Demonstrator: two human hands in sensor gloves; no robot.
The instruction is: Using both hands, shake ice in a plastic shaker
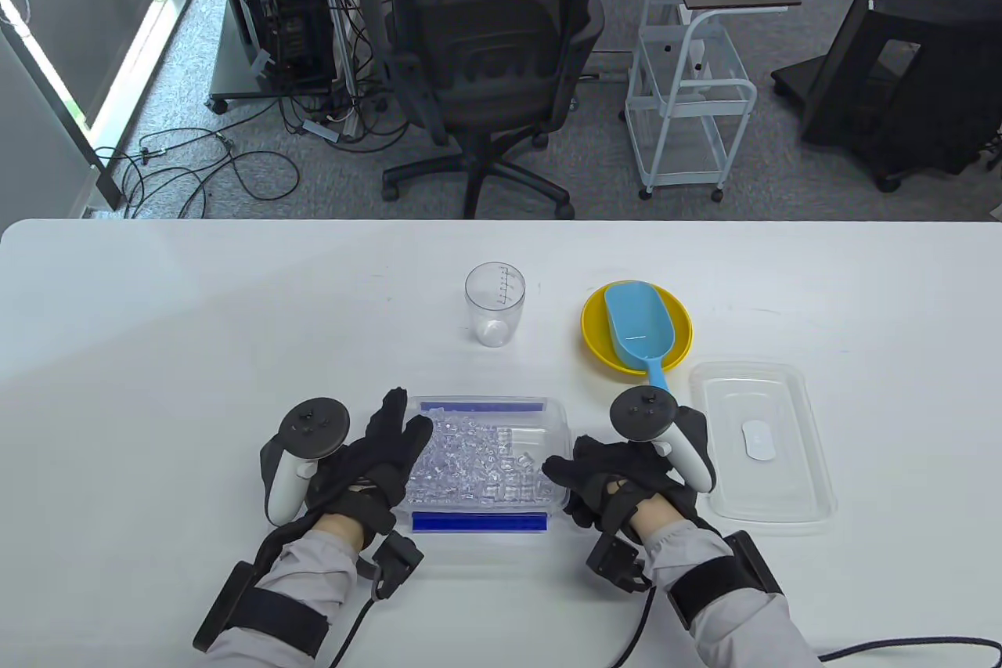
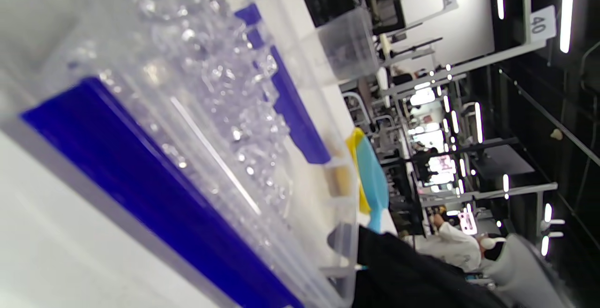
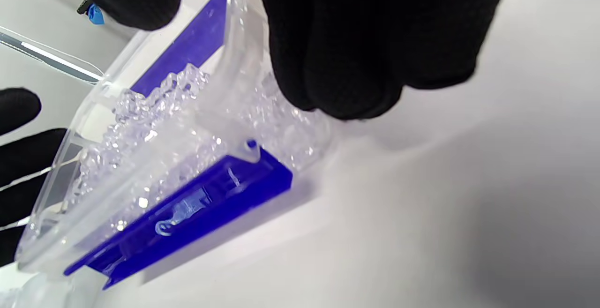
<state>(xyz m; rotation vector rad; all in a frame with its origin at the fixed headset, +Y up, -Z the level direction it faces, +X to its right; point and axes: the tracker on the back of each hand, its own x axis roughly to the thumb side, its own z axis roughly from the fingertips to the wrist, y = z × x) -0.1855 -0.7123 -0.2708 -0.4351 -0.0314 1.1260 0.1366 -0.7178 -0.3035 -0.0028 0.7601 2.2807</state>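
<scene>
Shaker cup (image 1: 495, 304), clear plastic with measure marks, stands upright on the surface (image 1: 196, 323), well ahead of both hands, roughly centred between them; looks empty or nearly so, can't tell for sure. Ice (image 1: 477, 464) sits in the open clear container (image 1: 557, 417) with blue side clips, right between the hands. Left hand (image 1: 368, 464) rests against the container's left end, fingers extended along the rim, not clenched. Right hand (image 1: 618, 476) is at the container's right end; in the right wrist view its fingertips (image 3: 347, 78) press on the end wall, so it looks like a light steadying hold rather than a lift; can't tell whether the container is off the surface. Blue scoop (image 1: 638, 331) lies in the yellow bowl (image 1: 599, 351), just ahead of the right hand, handle pointing back toward it. Container lid (image 1: 763, 441) lies flat just right of the right hand. No shaker lid in sight. Judgement: early stage, container positioned and opened, no ice transferred yet. Next move probably: right hand lets go, takes the scoop by the handle, loads ice and carries it forward to the cup. Needs a steady tip into a narrow mouth; cubes could spill or the light cup could topple, so the left hand should hold it.
</scene>
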